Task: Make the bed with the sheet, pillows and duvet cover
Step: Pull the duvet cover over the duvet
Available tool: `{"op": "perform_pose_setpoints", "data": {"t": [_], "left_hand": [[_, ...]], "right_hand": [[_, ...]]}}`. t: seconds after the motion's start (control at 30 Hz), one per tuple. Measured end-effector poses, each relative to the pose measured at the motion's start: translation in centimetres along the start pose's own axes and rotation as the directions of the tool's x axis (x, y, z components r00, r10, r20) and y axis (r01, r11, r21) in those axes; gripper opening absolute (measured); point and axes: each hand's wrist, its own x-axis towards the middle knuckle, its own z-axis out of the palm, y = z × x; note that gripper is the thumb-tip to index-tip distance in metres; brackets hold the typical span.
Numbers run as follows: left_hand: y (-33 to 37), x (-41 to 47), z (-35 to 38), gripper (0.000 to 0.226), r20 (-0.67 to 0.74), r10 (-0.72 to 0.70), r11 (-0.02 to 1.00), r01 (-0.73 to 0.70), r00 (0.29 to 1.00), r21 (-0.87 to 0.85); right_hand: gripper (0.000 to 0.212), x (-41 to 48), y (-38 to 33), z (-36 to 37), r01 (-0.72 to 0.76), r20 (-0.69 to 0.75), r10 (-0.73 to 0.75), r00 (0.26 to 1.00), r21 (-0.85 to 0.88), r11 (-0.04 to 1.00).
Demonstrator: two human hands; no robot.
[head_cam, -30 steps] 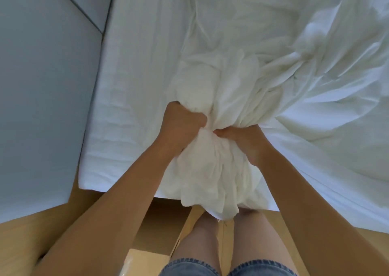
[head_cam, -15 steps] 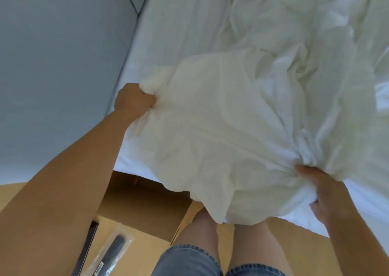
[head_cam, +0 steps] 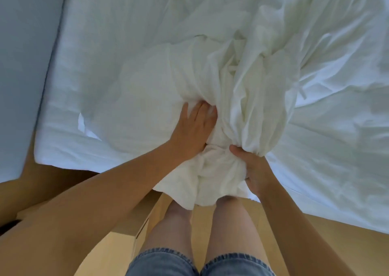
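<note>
A crumpled white duvet cover (head_cam: 242,82) lies bunched on the bed, over the white sheet (head_cam: 105,44) that covers the mattress. Its near end hangs over the bed's front edge above my knees. My left hand (head_cam: 195,126) lies on the bunched fabric with fingers apart and fingertips pushed into a fold. My right hand (head_cam: 254,170) is closed on a gathered wad of the duvet cover at the bed's edge. No pillows are in view.
A grey wall (head_cam: 23,65) runs along the bed's left side. The wooden bed frame (head_cam: 63,181) and light wooden floor (head_cam: 326,244) show below the mattress edge. My legs in denim shorts (head_cam: 200,263) stand against the bed.
Half a second ago my hands held the cover spread wide apart. They have come back together at the bed's edge, and the left hand has let go and now lies flat on the fabric.
</note>
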Motion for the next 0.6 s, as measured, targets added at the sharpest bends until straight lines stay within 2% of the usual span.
{"op": "perform_pose_setpoints", "data": {"t": [0.07, 0.1, 0.17, 0.2, 0.3, 0.37, 0.43, 0.53, 0.6], "left_hand": [[-0.7, 2.5, -0.7, 0.044, -0.086, 0.096, 0.995, -0.095, 0.992, 0.014], [-1.1, 3.3, -1.1, 0.037, -0.068, 0.132, 0.991, -0.132, 0.989, 0.001], [-1.3, 4.2, -2.5, 0.028, 0.078, 0.154, 0.987, -0.151, 0.985, -0.047], [-1.3, 4.5, -3.0, 0.026, 0.103, 0.119, 0.992, -0.114, 0.988, -0.054], [-2.3, 4.5, -4.4, 0.03, -0.025, 0.012, 0.997, -0.014, 1.0, -0.082], [-3.3, 3.9, -6.3, 0.024, -0.083, -0.076, 0.991, 0.066, 0.994, -0.118], [-4.1, 2.7, -7.5, 0.023, -0.163, -0.124, 0.98, 0.096, 0.979, -0.174], [-4.1, -0.2, -7.4, 0.048, -0.209, -0.15, 0.966, 0.099, 0.966, -0.239], [-3.2, -1.5, -6.1, 0.039, -0.132, -0.248, 0.943, 0.208, 0.96, -0.261]], "right_hand": [[0.075, 0.0, -1.0, 0.2, -0.006, -0.007, 0.006, 1.0, -0.011, 1.0], [0.075, 0.1, -1.5, 0.2, 0.001, -0.004, -0.001, 1.0, -0.005, 1.0], [0.072, 0.0, -2.7, 0.3, 0.025, -0.001, -0.025, 1.0, 0.018, 1.0], [0.07, -0.3, -3.3, 0.1, 0.045, 0.003, -0.046, 0.999, 0.041, 0.998], [0.059, -1.8, -5.3, -1.2, 0.162, 0.094, -0.18, 0.979, 0.171, 0.972], [0.046, -3.2, -6.4, -2.9, 0.216, 0.147, -0.251, 0.957, 0.216, 0.952], [0.038, -4.9, -6.7, -5.8, 0.259, 0.146, -0.298, 0.943, 0.239, 0.936], [0.034, -7.7, -6.1, -13.4, 0.356, -0.035, -0.36, 0.932, 0.267, 0.896], [0.032, -8.8, -5.6, -18.7, 0.388, -0.194, -0.347, 0.918, 0.253, 0.886]]}}
